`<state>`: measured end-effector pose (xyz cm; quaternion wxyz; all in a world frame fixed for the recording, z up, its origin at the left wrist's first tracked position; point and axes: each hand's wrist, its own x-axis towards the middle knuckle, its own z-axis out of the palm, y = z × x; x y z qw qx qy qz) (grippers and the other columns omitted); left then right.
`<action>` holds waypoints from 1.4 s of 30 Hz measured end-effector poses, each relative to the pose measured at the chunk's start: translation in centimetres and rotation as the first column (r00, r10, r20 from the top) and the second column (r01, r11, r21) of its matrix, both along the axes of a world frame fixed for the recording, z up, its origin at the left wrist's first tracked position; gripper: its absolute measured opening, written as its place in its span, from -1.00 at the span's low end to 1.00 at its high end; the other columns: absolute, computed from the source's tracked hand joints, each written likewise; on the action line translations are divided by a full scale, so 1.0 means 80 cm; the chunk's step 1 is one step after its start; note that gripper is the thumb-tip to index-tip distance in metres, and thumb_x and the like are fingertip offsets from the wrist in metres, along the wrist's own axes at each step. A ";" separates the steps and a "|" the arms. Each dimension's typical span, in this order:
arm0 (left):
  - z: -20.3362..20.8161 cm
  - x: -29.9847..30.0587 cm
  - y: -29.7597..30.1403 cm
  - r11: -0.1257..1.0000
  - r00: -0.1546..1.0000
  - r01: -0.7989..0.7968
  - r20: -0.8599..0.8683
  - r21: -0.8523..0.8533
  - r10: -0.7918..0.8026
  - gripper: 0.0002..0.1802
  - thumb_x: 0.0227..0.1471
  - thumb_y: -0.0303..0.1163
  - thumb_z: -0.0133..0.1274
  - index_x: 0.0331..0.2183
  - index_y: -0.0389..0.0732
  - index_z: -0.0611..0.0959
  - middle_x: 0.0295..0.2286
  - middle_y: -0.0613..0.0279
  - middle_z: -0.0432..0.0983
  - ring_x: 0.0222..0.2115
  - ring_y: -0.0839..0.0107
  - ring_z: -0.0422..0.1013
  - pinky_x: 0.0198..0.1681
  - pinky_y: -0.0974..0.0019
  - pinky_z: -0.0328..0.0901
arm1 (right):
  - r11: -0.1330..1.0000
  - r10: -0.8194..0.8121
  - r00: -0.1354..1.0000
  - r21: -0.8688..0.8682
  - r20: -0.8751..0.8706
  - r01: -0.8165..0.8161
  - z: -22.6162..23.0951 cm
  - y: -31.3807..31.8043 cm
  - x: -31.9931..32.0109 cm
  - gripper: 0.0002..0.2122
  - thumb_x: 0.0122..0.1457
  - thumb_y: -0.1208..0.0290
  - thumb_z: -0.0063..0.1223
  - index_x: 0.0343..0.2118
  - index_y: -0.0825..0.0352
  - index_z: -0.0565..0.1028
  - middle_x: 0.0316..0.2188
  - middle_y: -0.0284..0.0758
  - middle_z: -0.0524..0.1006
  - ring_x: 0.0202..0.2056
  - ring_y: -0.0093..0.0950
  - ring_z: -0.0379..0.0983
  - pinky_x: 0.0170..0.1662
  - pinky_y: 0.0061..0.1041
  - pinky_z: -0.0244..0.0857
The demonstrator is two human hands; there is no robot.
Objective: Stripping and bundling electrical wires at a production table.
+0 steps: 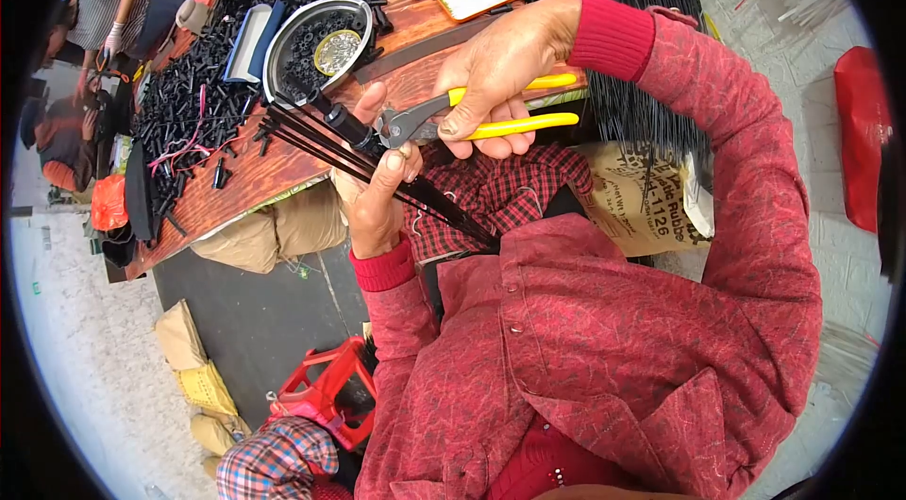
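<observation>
- Our right hand (500,75) was wrapped round the yellow handles of the pliers (412,122), which stood apart; our left hand (379,198) was closed on a bundle of thin black rods (439,205).
- We had the pliers' dark head at the left fingertips, beside a black tubular piece (347,125); whether metal met it, we could not tell.
- Both hands were raised around the near edge of the wooden table (255,156), with the rods slanting from our lap out over that edge.
- Beyond the rod tips we saw a steel bowl (270,57), close enough to limit room forward.
- A strip of red-brown wood ran along the edge to our left, between it and a heap of short black pieces (184,104).
- Farther right, long black rods (623,28) overhung the table; a red stool (321,387) stood lower left.
</observation>
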<state>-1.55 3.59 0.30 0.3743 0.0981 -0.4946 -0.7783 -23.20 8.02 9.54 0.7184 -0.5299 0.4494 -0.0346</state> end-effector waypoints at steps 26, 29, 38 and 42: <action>-0.016 0.021 -0.016 0.995 0.995 0.096 0.035 0.030 -0.097 -0.23 -0.11 -0.35 0.25 0.10 -0.40 0.30 -0.49 0.33 0.43 -0.55 0.64 0.29 -0.50 0.59 0.16 | 0.956 -0.207 0.951 -0.158 0.228 0.246 -0.058 0.028 0.037 -0.58 0.31 0.05 -0.19 -0.47 0.36 0.39 -0.71 -0.42 0.36 -0.70 -0.65 0.32 -0.65 -0.66 0.24; -0.016 0.021 -0.016 0.994 0.994 0.103 0.026 0.030 -0.104 -0.23 -0.11 -0.35 0.26 0.10 -0.40 0.30 -0.49 0.33 0.43 -0.55 0.63 0.29 -0.50 0.59 0.17 | 0.954 -0.223 0.951 -0.152 0.215 0.258 -0.055 0.030 0.040 -0.58 0.31 0.04 -0.19 -0.46 0.35 0.39 -0.71 -0.43 0.36 -0.70 -0.66 0.31 -0.65 -0.66 0.24; -0.014 0.027 -0.016 0.992 0.992 0.117 0.050 -0.054 -0.114 -0.19 -0.14 -0.29 0.29 0.07 -0.47 0.31 -0.46 0.28 0.41 -0.53 0.60 0.30 -0.50 0.56 0.17 | 0.928 -0.370 0.911 0.018 0.185 0.373 -0.021 0.062 0.073 -0.53 0.29 -0.06 -0.22 -0.43 0.36 0.34 -0.68 -0.39 0.35 -0.70 -0.62 0.31 -0.65 -0.62 0.25; -0.026 0.024 -0.018 0.992 0.996 0.092 0.016 -0.088 -0.091 -0.18 -0.18 -0.29 0.31 0.05 -0.49 0.34 -0.46 0.28 0.40 -0.49 0.59 0.31 -0.45 0.56 0.19 | 0.847 -0.526 0.780 0.297 0.339 0.441 -0.028 0.073 0.096 -0.50 0.26 -0.12 -0.18 -0.40 0.36 0.35 -0.68 -0.41 0.27 -0.67 -0.59 0.25 -0.60 -0.57 0.25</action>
